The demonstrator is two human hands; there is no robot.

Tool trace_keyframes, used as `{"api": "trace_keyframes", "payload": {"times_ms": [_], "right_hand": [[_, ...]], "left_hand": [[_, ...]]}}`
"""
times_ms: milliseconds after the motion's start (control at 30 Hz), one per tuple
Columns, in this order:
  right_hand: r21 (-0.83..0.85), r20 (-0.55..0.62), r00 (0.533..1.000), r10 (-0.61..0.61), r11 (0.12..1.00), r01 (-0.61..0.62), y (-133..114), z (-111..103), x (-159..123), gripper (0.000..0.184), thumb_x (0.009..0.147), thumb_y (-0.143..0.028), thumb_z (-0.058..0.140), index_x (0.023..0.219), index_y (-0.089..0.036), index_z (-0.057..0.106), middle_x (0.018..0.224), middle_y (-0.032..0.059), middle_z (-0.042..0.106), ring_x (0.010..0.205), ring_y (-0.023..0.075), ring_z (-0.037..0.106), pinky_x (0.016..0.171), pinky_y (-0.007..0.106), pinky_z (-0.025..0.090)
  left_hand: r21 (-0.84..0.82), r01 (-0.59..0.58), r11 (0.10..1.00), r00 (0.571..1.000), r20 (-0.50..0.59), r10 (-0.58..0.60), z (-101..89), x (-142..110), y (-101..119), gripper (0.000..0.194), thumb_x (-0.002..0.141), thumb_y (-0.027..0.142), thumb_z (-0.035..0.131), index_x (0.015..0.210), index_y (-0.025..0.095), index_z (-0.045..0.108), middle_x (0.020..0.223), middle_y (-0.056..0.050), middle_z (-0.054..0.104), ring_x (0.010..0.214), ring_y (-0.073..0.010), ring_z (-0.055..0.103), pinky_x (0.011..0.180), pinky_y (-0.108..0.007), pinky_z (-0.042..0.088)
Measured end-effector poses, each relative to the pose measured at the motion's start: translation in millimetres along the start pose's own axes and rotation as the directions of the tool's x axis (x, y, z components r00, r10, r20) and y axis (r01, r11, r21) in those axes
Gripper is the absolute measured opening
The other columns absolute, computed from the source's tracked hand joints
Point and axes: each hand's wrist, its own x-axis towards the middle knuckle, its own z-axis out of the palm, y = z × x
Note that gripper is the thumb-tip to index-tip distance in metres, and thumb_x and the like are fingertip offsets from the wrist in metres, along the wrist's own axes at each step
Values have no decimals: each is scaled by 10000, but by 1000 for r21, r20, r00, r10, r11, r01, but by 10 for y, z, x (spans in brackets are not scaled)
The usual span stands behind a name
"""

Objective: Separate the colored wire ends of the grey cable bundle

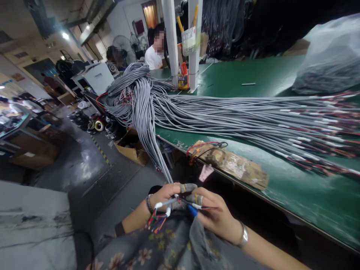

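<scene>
Close to my lap, my left hand [167,193] is closed around grey cables [168,202], whose white-sleeved ends spread into coloured wires [158,221]. My right hand [218,212] meets it from the right, fingers pinched on a cable end [194,204] with a white sleeve and thin dark red wires. A small blue piece [192,210] shows beneath the right fingers; its kind is unclear. Both hands wear finger covers on some fingertips. From the left hand, grey cables run up to a large cable bundle [146,108] on the bench.
Long grey cables with stripped ends lie across the green bench [275,75]. A stained cardboard piece [233,165] with leads sits at its front edge. Beyond are a white post [170,41], a plastic bag [332,56] and a seated person [154,52]. An open carton [132,148] stands below.
</scene>
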Motion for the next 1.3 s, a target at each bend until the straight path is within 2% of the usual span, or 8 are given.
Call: {"api": "trace_keyframes", "payload": {"times_ms": [133,267,367,467,633,767,1033,1300], "right_hand": [[5,9,1000,-8,1000,8,-25,-26,15,123,836,-133,519,896,-204,599,815,61,631,653,142,598,565,241,480],[31,-21,999,45,999,-44,-26,-80,-8,97,838,-151,514,867,-207,587,836,65,609,666,147,598,579,249,496],[140,-17,992,124,983,-120,-15,-122,-60,156,874,-193,491,1005,-201,576,949,94,630,755,169,637,663,272,531],[279,96,972,216,931,-235,27,-127,-128,231,941,-248,408,1110,-199,558,832,63,655,661,155,628,616,257,527],[218,235,938,255,927,-307,187,-9,-192,358,971,-411,345,901,-204,629,785,72,672,676,171,623,649,289,512],[310,365,892,267,869,-386,267,92,-175,499,960,-537,288,880,-191,639,757,48,668,657,147,617,625,257,491],[422,393,870,297,783,-458,291,128,-152,569,917,-615,331,817,-170,670,742,47,670,703,167,628,692,284,493],[463,396,778,488,626,-628,287,141,-121,480,828,-622,511,807,-168,666,687,21,634,595,153,568,598,282,491]], "left_hand": [[-267,4,964,990,-137,-42,28,-72,-21,437,789,497,652,1025,134,709,963,-133,718,879,-231,664,778,-315,499],[-438,-234,868,896,-443,18,-41,-132,-45,344,767,471,690,875,147,719,732,-80,723,650,-176,662,610,-271,504],[-497,-403,769,817,-573,58,-208,-215,13,295,781,444,680,888,171,719,443,22,565,371,-79,465,422,-195,374],[-498,-459,736,803,-586,105,-356,-319,71,214,801,367,670,897,186,731,294,98,301,286,-33,228,397,-173,289],[-436,-226,871,868,-497,-24,-208,-283,14,305,740,443,711,855,162,742,351,55,464,304,-36,313,382,-178,284],[-205,84,975,904,-395,-161,121,-22,-33,391,761,492,677,927,142,734,845,-100,732,727,-170,653,696,-281,517],[25,69,997,971,-232,-61,274,189,-58,358,805,444,616,956,140,726,893,-100,715,833,-208,644,773,-313,514],[-144,162,976,908,-366,-204,368,251,-40,407,751,546,630,802,153,721,744,-61,701,673,-175,612,679,-293,503]]}}
